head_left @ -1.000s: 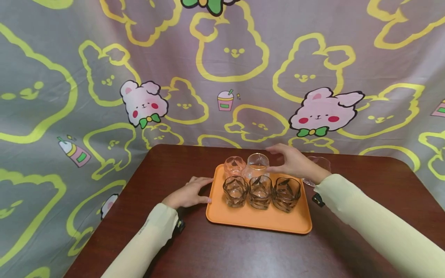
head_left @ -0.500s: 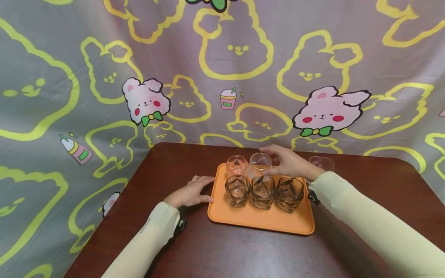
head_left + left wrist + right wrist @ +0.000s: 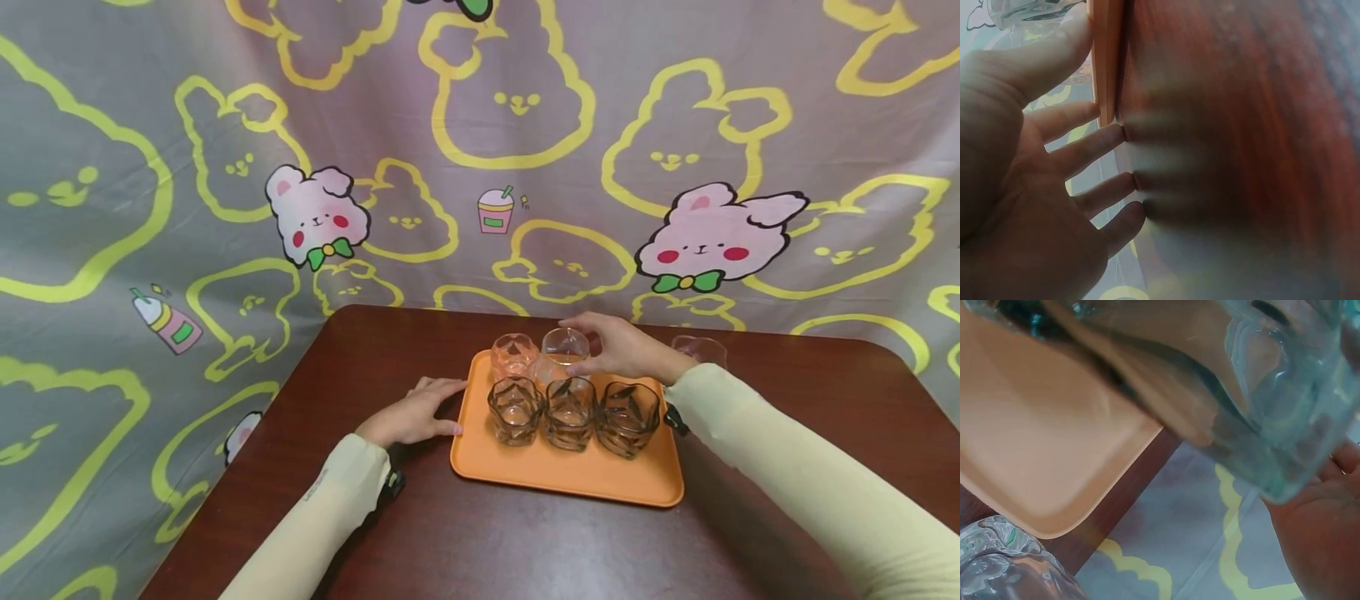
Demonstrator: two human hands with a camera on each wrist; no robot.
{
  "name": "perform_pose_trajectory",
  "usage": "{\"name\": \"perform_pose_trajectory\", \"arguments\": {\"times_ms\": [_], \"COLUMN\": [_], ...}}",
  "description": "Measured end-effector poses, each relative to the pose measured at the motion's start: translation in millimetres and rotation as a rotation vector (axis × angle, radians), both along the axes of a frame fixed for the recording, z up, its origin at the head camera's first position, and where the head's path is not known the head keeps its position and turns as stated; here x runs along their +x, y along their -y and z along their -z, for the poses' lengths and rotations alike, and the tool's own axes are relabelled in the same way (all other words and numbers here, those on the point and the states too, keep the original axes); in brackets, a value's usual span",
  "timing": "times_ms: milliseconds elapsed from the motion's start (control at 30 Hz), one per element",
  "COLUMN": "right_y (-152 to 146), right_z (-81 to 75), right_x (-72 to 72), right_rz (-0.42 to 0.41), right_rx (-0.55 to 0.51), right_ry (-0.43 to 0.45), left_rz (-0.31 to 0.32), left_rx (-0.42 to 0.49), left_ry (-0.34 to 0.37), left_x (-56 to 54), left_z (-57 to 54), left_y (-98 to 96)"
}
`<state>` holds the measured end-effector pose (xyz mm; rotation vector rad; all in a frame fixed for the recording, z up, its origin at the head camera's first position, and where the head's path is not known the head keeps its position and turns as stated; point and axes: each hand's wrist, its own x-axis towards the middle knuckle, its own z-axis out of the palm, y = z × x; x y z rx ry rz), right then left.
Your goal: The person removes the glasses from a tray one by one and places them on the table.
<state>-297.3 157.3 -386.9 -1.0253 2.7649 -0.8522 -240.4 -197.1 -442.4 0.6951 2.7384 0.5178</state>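
Observation:
My right hand (image 3: 626, 346) grips a clear glass with a gold rim (image 3: 566, 348) at the back middle of an orange tray (image 3: 558, 483), thumb at its near side and fingers behind. A pinkish glass (image 3: 514, 354) sits just left of it. In front stand three smoky faceted glasses in a row: left (image 3: 516, 414), middle (image 3: 570, 417) and right (image 3: 628, 421). My left hand (image 3: 412, 414) rests against the tray's left edge, fingers spread and holding nothing. In the left wrist view its thumb and fingertips touch the tray rim (image 3: 1105, 56).
Another clear glass (image 3: 701, 352) stands on the dark wooden table (image 3: 405, 533), right of the tray and partly behind my right wrist. A patterned curtain (image 3: 465, 192) hangs along the table's back edge.
My right hand has come a little closer around the gold-rimmed glass, its fingers closing on it. The left hand stays at the tray edge. The head view has shifted slightly.

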Motion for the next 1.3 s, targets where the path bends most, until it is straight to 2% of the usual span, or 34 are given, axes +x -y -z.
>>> {"name": "perform_pose_trajectory", "arguments": {"times_ms": [400, 800, 1300], "right_y": [2.2, -2.2, -24.0], "right_z": [-0.9, 0.6, -20.2], "right_x": [1.8, 1.2, 13.3], "right_rz": [0.02, 0.055, 0.178], "right_rx": [0.0, -0.027, -0.101], "right_ry": [-0.005, -0.039, -0.154], "left_rz": [-0.007, -0.011, -0.02], "left_rx": [0.007, 0.005, 0.009], "left_ry": [-0.008, -0.004, 0.004], "left_x": [2.1, 2.0, 2.9], "left_z": [-2.8, -0.9, -2.0], "left_y": [-2.0, -1.8, -2.6]}}
